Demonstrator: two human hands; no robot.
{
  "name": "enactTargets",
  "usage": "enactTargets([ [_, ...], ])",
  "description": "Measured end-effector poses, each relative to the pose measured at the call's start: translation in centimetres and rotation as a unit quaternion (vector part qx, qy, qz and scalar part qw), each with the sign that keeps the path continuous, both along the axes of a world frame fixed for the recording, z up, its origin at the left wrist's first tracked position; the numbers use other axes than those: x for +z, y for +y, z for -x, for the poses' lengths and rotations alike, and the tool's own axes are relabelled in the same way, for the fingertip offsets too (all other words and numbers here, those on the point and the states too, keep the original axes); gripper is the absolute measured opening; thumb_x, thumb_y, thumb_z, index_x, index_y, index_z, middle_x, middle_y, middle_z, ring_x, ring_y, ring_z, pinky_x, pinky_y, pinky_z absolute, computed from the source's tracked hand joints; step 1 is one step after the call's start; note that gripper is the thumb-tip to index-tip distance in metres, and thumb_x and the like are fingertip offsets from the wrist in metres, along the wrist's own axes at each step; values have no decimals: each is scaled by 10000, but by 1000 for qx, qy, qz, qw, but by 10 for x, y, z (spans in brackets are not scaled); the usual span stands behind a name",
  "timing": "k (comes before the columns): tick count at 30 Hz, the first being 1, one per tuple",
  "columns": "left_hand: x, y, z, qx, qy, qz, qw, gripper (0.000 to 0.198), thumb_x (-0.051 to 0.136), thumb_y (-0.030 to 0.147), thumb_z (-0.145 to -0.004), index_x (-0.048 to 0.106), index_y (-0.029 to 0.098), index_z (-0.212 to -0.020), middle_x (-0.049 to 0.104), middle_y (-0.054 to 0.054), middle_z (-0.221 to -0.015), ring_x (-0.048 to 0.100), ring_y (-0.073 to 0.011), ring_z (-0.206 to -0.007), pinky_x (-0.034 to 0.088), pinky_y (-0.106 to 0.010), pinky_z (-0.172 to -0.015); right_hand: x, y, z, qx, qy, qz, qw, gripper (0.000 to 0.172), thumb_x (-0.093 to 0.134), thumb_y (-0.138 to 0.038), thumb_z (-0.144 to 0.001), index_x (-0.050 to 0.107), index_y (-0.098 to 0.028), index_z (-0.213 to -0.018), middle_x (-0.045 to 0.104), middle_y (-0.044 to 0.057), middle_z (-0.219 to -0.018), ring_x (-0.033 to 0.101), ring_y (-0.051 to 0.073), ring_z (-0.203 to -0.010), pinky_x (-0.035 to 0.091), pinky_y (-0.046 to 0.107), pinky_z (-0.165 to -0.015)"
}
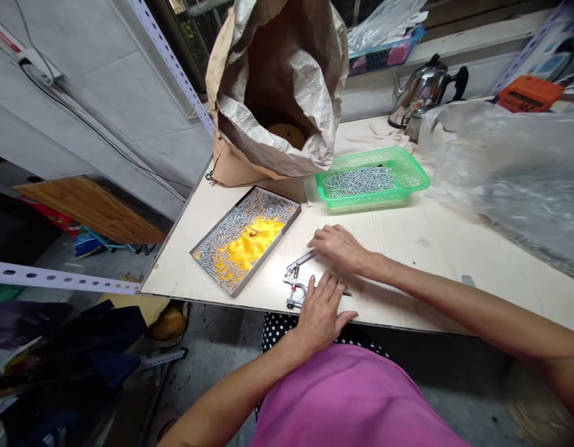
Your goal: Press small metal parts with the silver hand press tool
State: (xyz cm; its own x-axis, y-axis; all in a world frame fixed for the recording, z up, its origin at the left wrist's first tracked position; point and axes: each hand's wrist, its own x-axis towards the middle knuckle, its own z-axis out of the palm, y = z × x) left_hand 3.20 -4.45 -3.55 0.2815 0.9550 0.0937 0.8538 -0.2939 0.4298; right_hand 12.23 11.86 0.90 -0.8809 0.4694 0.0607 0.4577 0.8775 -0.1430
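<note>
A small metal hand press tool (294, 282) with a raised lever and a red ring lies near the table's front edge. My left hand (317, 310) rests over its body, fingers stretched out and thumb spread to the side. Just beyond, my right hand (340, 248) has bent fingers over the end of the lever (300, 259); the grip underneath is partly hidden. A shallow tray (246, 282) to the left holds many small silvery metal pieces and a bright yellow patch. More such pieces fill part of a green plastic basket (375, 202).
A big open paper sack (226, 152) stands at the back, beside the tray and basket. Farther right are a metal kettle (420, 90), an orange box (529, 94) and a large clear plastic bag (510, 155). The table's left edge (175, 230) runs beside a perforated metal post.
</note>
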Motion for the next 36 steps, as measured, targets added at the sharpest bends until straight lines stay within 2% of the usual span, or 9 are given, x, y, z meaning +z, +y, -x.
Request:
enactTargets([
  [4, -6, -1, 1, 7, -33, 40, 999, 576, 520, 479, -926, 487, 126, -1380, 583, -179, -1340, 467, -334, -1329, 369, -520, -1112, 6, -48, 28, 210, 11, 32, 977, 79, 618, -256, -878, 694, -234, -881, 612, 62, -935, 475, 223, -903, 355, 346, -742],
  [10, -16, -5, 0, 18, -52, 39, 998, 682, 486, 579, -910, 412, 184, -1461, 510, -135, -1437, 416, -339, -1365, 340, -481, -1133, -5, -77, 55, 186, 45, 38, 981, 227, 714, -185, -709, 697, -285, -912, 606, 63, -900, 500, 270, -933, 402, 413, -843],
  [14, -13, -4, 6, -30, -48, 37, 998, 507, 494, 464, -942, 523, 193, -1369, 629, -113, -1283, 547, -314, -1222, 440, -435, -1042, 14, -70, 66, 165, 88, 35, 982, 197, 600, -235, -817, 664, -270, -999, 607, 54, -878, 529, 244, -873, 414, 397, -793],
  [17, 10, 2, 35, -21, -14, -20, 999, 311, 445, 244, -963, 641, 196, -1200, 676, -106, -1127, 593, -269, -1092, 489, -413, -959, 44, -39, 52, 116, 135, 31, 984, 278, 360, -198, -950, 631, -214, -1012, 617, 70, -898, 548, 200, -823, 432, 354, -754],
  [20, 43, 13, 89, 148, 43, -89, 984, 294, 420, 157, -965, 663, 196, -1125, 648, -111, -1121, 562, -231, -1042, 492, -394, -914, 72, 14, 16, -49, 265, -7, 963, 271, 359, -264, -977, 626, -214, -997, 629, 83, -931, 564, 197, -804, 448, 342, -737],
  [23, 62, 26, 145, 243, 138, -42, 959, 242, 468, 208, -962, 709, 183, -965, 653, -94, -941, 541, -239, -952, 485, -381, -837, 81, 59, -22, -179, 254, -100, 945, 273, 407, -331, -969, 632, -201, -1051, 613, 120, -945, 573, 243, -823, 439, 363, -697],
  [27, 58, 34, 183, 195, 180, 68, 962, 253, 507, 245, -951, 717, 178, -824, 634, -78, -863, 548, -225, -927, 456, -322, -790, 60, 56, -43, -201, 200, -104, 953, 360, 441, -387, -961, 584, -171, -1210, 587, 149, -1068, 594, 261, -835, 455, 363, -645],
  [31, 44, 39, 190, 142, 185, 82, 969, 287, 456, 214, -953, 705, 176, -816, 625, -84, -854, 558, -216, -915, 442, -308, -778, 22, -8, -38, -73, 181, 74, 978, 280, 399, -339, -987, 623, -201, -1085, 623, 90, -981, 623, 195, -780, 502, 332, -705],
  [36, 44, 45, 198, 148, 128, 89, 977, 208, 479, 136, -872, 682, 153, -834, 660, -85, -870, 578, -200, -881, 453, -304, -785, -19, -71, -35, -50, 79, 171, 981, 204, 438, -265, -960, 633, -220, -996, 613, 69, -942, 626, 190, -786, 496, 312, -674],
])
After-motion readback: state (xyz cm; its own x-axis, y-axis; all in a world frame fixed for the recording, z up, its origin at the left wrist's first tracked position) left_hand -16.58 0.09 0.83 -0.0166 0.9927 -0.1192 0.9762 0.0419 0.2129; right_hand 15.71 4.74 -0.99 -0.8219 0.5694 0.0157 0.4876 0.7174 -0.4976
